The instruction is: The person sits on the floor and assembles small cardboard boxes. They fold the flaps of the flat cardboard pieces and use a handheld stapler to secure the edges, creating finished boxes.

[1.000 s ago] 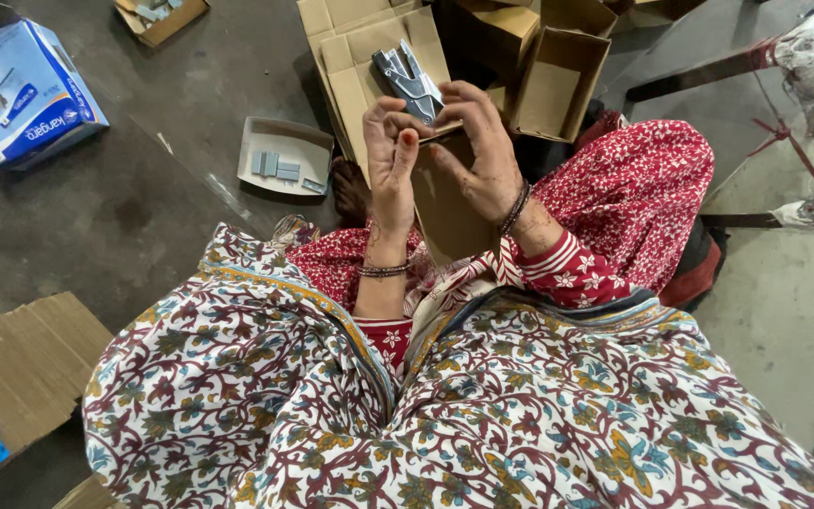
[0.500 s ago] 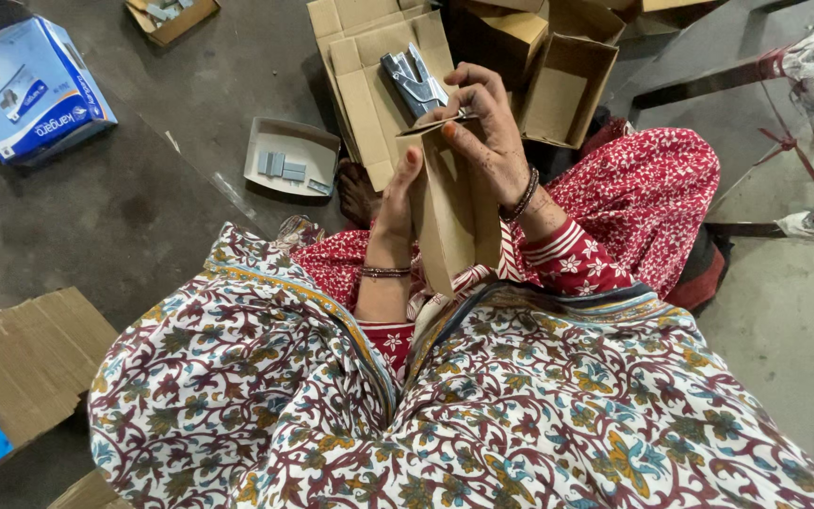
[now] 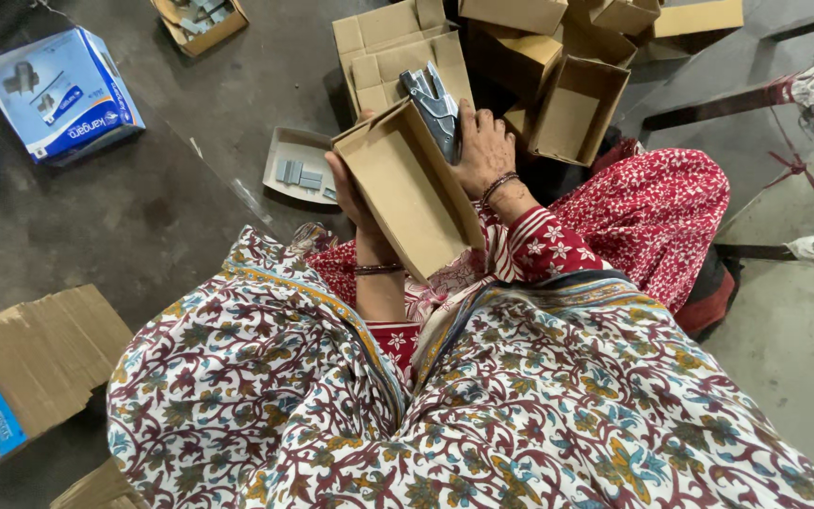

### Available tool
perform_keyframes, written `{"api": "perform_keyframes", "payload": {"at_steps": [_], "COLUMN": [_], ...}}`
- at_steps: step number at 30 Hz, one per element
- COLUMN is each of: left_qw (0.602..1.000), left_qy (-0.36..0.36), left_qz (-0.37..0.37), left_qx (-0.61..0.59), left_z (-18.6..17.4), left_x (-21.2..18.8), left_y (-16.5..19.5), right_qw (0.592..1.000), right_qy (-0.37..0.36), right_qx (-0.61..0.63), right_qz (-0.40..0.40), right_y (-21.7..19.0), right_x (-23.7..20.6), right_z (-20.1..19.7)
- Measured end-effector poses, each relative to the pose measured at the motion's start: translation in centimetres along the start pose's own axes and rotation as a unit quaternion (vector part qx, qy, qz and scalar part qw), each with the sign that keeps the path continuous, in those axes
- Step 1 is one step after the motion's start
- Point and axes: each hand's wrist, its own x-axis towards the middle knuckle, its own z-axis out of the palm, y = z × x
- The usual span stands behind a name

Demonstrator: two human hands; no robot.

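A small open brown cardboard box (image 3: 412, 193) is held up in front of me, its inside facing the camera. My left hand (image 3: 346, 193) grips its left wall from behind, mostly hidden by the box. My right hand (image 3: 482, 146) holds a grey metal stapler (image 3: 433, 104) clamped over the box's upper right edge. Both wrists wear bangles. A patterned floral cloth (image 3: 445, 405) covers my lap below.
Several folded brown boxes (image 3: 567, 104) lie ahead and to the right. A small tray of staple strips (image 3: 299, 170) sits on the floor left of the box. A blue printed carton (image 3: 58, 90) lies far left; flat cardboard (image 3: 35, 353) at lower left.
The box has turned so its open inside faces me. The stapler has come down onto the box's upper edge, and my left hand has slipped behind the box.
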Motion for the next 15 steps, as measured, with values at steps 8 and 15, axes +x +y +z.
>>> {"api": "perform_keyframes", "payload": {"at_steps": [8, 15], "left_qw": [0.992, 0.97], "left_qy": [-0.025, -0.077], "left_qz": [0.025, 0.011], "left_qx": [0.125, 0.232], "left_z": [1.3, 2.8], "left_x": [-1.1, -0.8], "left_y": [0.1, 0.5], "right_qw": [0.624, 0.39], "right_qy": [-0.196, -0.367], "right_qx": [0.75, 0.843], "right_qz": [0.095, -0.048], "right_y": [2.9, 4.3], "right_x": [-1.5, -13.2], "right_z": [-2.2, -6.6]}}
